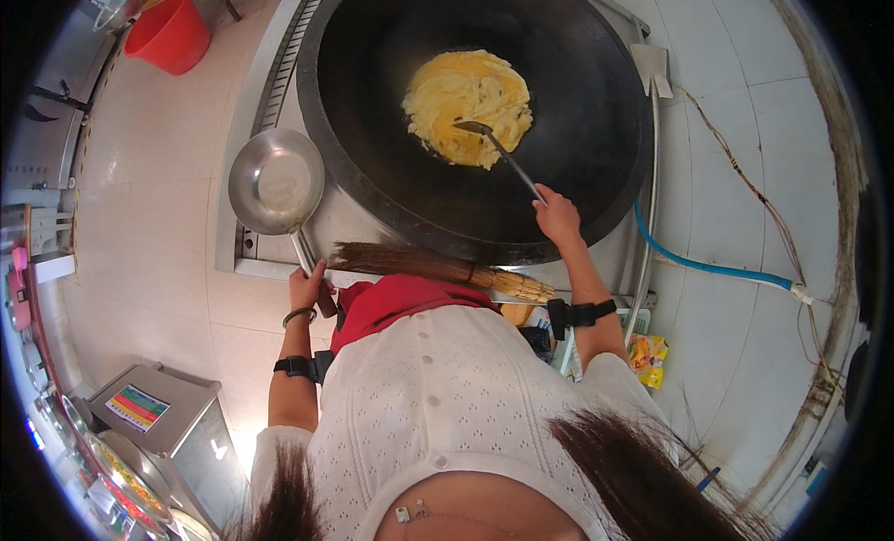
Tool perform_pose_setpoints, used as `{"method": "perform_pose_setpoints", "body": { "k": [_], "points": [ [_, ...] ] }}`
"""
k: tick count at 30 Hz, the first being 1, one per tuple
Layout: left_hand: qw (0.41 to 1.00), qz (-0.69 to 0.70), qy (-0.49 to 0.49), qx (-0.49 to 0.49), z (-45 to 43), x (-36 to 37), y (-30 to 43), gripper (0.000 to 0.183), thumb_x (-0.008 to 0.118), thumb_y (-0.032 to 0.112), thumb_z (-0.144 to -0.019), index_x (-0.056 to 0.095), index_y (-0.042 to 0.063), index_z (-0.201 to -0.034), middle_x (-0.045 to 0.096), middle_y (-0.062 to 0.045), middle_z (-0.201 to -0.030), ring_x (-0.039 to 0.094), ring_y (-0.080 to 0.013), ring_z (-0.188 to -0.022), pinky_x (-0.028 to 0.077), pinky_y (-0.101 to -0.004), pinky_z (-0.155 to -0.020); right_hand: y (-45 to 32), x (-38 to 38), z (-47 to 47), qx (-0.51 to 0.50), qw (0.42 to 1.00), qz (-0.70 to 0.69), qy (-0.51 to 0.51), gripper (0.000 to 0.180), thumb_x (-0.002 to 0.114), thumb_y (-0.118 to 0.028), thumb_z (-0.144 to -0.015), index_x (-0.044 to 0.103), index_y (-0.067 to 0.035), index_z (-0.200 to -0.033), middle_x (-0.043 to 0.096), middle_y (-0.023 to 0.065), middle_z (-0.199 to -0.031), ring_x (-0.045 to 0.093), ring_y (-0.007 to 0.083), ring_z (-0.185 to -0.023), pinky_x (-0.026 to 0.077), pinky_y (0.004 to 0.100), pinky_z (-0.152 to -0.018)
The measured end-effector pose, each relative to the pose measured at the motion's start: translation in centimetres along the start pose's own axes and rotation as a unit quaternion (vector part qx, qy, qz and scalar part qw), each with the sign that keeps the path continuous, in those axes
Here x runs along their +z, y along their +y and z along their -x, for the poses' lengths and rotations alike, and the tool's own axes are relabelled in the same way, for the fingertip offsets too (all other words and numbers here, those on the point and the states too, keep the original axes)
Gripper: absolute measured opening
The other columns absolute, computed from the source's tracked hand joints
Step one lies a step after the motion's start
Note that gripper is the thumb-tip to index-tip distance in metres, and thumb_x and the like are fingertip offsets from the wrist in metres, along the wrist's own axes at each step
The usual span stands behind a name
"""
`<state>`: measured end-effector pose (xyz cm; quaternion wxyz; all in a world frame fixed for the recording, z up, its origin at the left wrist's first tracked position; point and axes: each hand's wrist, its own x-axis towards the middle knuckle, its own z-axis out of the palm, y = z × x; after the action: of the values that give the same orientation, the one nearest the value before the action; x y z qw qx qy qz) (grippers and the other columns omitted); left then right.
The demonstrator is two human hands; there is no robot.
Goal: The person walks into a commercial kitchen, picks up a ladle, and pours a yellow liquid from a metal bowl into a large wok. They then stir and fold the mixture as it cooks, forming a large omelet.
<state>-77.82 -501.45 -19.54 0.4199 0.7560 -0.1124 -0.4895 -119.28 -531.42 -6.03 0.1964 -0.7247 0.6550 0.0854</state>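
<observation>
My right hand (559, 215) grips the handle of a long metal cooking spatula (515, 165). Its blade rests in the yellow scrambled egg (468, 97), partly set and partly runny, at the bottom of a large black wok (580, 132). In my left hand (307, 287) is the handle of a stainless steel pan (277, 181), held out over the left front corner of the stove. No food shows inside the pan. A straw wok brush (436, 268) lies between the wok's near rim and my body.
A metal tube (655, 164) and a blue hose (705, 264) run along the right side, near the tiled wall (719, 185). Packets, one of them yellow (647, 359), sit low at the right. On the floor at far left stands a red bucket (170, 35); a steel cabinet (157, 415) is behind left.
</observation>
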Motion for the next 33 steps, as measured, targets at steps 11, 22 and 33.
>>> {"method": "perform_pose_setpoints", "body": {
  "k": [11,22,33],
  "points": [
    [1.0,0.007,-0.011,0.006,-0.2,0.1,-0.1,0.043,0.071,0.035,-0.088,0.058,-0.006,-0.08,0.063,-0.015,-0.058,0.065,-0.0232,-0.047,0.054,-0.0351,-0.045,4.2,-8.7,1.2,0.0,0.988,0.14,0.057,0.036,0.065,-0.021,-0.088,0.065,-0.021,-0.124,0.071,0.0113,-0.102,0.067,0.0332,-0.096,0.054,0.0447,-0.084],
    [0.999,-0.017,-0.005,-0.029,-0.2,0.0,-0.2,0.04,0.071,0.033,-0.089,0.056,-0.003,-0.084,0.061,-0.013,-0.059,0.063,-0.025,-0.047,0.055,-0.0384,-0.045,0.6,-6.4,-17.3,0.046,0.991,0.024,0.12,0.041,0.058,-0.024,-0.093,0.057,-0.019,-0.133,0.065,0.0141,-0.12,0.062,0.0366,-0.107,0.051,0.0489,-0.089],
    [0.997,-0.014,0.031,-0.064,1.2,0.9,1.6,0.039,0.07,0.032,-0.089,0.058,-0.004,-0.083,0.063,-0.011,-0.059,0.065,-0.0205,-0.049,0.053,-0.0337,-0.045,-7.3,-2.5,-28.8,0.007,0.995,0.08,0.057,0.038,0.05,-0.016,-0.096,0.056,-0.013,-0.133,0.063,0.0203,-0.121,0.062,0.039,-0.106,0.052,0.0518,-0.087]
  ]
}}
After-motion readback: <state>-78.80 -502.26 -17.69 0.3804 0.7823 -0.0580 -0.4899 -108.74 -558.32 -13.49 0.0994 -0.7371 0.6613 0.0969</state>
